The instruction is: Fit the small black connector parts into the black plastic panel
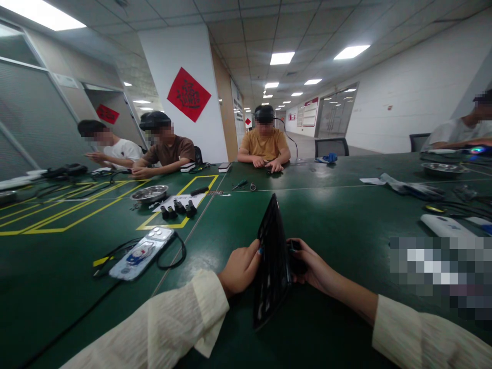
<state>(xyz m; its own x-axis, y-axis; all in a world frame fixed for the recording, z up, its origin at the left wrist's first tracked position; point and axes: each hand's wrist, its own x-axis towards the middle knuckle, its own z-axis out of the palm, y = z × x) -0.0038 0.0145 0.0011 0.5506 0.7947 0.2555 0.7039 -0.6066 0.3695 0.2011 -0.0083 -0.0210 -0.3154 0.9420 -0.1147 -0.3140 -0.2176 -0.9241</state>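
Note:
In the middle of the head view, a thin, glossy black flat panel [271,277] stands on edge, tilted, over the green table; I cannot make out exactly what it is. My left hand [239,269] grips its left face, thumb pressed against it. On the other side my right hand [312,267] is closed round a small dark part [296,261] at the panel's back. Whether that part is fixed to the panel is hidden. Left of my left hand lies a phone [142,255] in a clear printed case, with a black cable [180,256] beside it.
The green table [215,241] carries several black pieces [179,209] on a white sheet, a metal bowl [149,193], a screwdriver [240,184] and yellow tape outlines. Plastic bags [411,188] and a white device [448,226] lie at the right. Several people sit round the table.

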